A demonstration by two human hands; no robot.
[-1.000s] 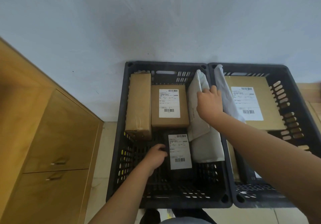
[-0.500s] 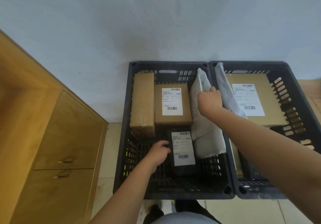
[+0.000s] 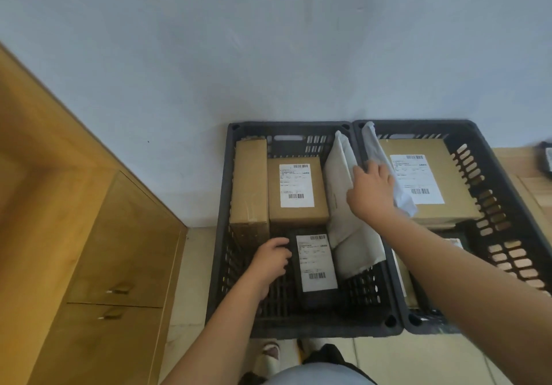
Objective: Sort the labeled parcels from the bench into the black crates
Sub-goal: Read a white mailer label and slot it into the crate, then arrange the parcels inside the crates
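Gripping black parcel edge: left hand | right hand flat-fingered on white mailer | both in left crate

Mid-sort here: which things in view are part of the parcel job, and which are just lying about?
Job: left crate, right crate, tall box, small box, black parcel (left hand grips it), white mailers (right hand at them), grey bag, flat box.
Lying about: cabinet, sandal, dark item at the right edge.
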